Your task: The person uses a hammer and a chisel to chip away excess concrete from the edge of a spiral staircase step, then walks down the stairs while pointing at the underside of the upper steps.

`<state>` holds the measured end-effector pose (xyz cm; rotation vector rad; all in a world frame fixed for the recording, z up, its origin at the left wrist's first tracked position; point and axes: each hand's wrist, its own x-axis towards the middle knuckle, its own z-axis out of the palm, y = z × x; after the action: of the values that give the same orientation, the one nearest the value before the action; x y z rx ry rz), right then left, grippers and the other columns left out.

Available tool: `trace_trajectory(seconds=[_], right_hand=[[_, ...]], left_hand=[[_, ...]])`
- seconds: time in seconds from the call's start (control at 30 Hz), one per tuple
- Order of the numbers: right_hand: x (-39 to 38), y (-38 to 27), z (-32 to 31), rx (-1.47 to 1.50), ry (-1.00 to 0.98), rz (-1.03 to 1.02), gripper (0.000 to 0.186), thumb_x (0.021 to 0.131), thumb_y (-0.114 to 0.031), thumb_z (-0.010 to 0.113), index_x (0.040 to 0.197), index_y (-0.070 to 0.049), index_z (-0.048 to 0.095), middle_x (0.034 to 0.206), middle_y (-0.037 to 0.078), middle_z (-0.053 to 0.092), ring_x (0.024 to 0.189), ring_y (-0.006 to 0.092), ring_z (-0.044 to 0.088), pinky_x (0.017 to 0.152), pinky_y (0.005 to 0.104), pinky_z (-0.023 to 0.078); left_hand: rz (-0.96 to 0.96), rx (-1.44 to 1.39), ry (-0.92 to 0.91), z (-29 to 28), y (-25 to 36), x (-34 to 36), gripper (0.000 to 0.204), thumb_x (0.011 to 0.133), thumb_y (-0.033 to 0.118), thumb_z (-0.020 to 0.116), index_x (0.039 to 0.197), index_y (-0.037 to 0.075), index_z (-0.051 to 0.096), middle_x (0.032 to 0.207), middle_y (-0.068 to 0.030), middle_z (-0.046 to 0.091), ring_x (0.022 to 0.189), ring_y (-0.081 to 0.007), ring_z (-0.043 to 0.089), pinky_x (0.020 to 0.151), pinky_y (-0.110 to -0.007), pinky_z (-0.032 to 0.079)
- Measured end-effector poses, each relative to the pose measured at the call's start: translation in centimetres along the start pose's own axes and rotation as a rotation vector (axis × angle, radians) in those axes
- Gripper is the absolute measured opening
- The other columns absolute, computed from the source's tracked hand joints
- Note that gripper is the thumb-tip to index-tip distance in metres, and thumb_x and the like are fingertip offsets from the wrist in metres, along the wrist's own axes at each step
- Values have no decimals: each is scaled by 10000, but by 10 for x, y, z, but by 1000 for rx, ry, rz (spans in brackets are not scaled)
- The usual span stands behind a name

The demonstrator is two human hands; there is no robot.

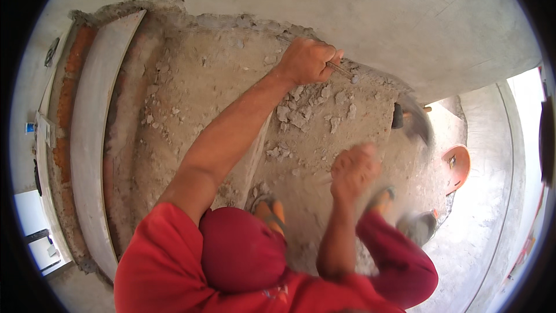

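My left hand [307, 62] is closed around a thin metal bar, like a chisel [347, 73], held against the broken, chipped edge [385, 78] where the smooth plaster surface meets rough floor. Grey chips of rubble [298, 117] lie just below it. Lower and to the right, my right hand [354, 168] is smeared by motion, its fingers curled; whatever it may hold is too blurred to name. A dark blurred shape [418, 127] shows to its right, too unclear to identify.
A long pale board [92, 133] runs along exposed brick [75, 58] at the left. An orange pan [458, 171] and a grey container [423, 227] stand at the right. My sandalled feet [269, 214] rest on the dusty floor below the rubble.
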<state>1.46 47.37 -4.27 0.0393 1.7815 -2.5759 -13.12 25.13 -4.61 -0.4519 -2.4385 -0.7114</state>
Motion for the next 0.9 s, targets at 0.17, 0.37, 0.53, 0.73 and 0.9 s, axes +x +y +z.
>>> trace_trajectory(seconds=[0.17,0.37,0.53,0.73,0.9], right_hand=[[0,35,0,49,21,73,329,1081,-258,505,794,-108,447,585,-58,395,459,55,345,415,233,304],[-4,-12,4,369,-25,-56,319,1073,-221,528,789,-101,447,605,-37,462,464,57,394,413,237,332],[2,59,-8,-173,-15,-139,320,1049,-288,563,805,-119,444,606,-33,437,462,76,386,397,257,324],[-10,-17,3,679,155,67,324,1036,-382,560,851,-138,455,635,-46,427,488,90,394,420,271,341],[11,29,0,-15,-17,206,338,1064,-471,463,902,-175,444,609,-36,395,460,108,342,402,255,305]], left_hand=[[-17,-101,28,7,5,7,371,957,219,665,623,71,599,641,-91,695,533,-255,663,485,-380,497],[-17,-63,19,5,-1,-5,364,952,202,667,627,58,588,629,-100,681,527,-255,653,481,-381,486],[-2,-7,-25,9,0,7,333,955,220,656,659,66,648,615,-98,677,499,-257,635,473,-388,476],[-77,-22,-73,8,-5,-2,317,963,259,641,714,84,728,623,-102,690,485,-255,636,476,-397,486],[-29,10,-94,9,-8,2,273,935,252,658,730,89,735,649,-105,701,537,-264,668,509,-401,505]])
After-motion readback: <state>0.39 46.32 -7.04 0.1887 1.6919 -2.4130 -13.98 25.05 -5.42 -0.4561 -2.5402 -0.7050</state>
